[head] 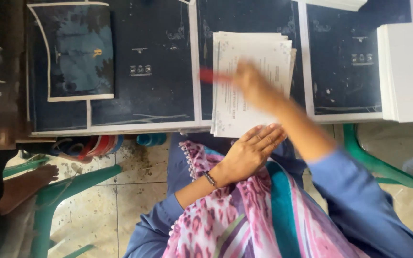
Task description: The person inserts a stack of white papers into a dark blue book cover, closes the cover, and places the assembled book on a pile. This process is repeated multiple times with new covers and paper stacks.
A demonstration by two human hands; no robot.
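Two hands are at work over the stack of white printed sheets (252,81), which lies on the dark blue printed sheets (149,62) covering the table. We rest our left hand (252,150) flat, fingers stretched out and close together, just below the stack's near edge, with the fingertips near the lowest sheet; it holds nothing, and a dark bracelet (210,178) circles its wrist. Our right hand (254,83) lies over the middle of the stack, blurred, and seems closed around a red pen-like thing (213,75) that pokes out to the left of it; how tightly it grips we cannot tell. Right of the stack, well apart, stands a pile of plain white cards (409,71). Left of the stack lies a folded dark blue card (75,50).
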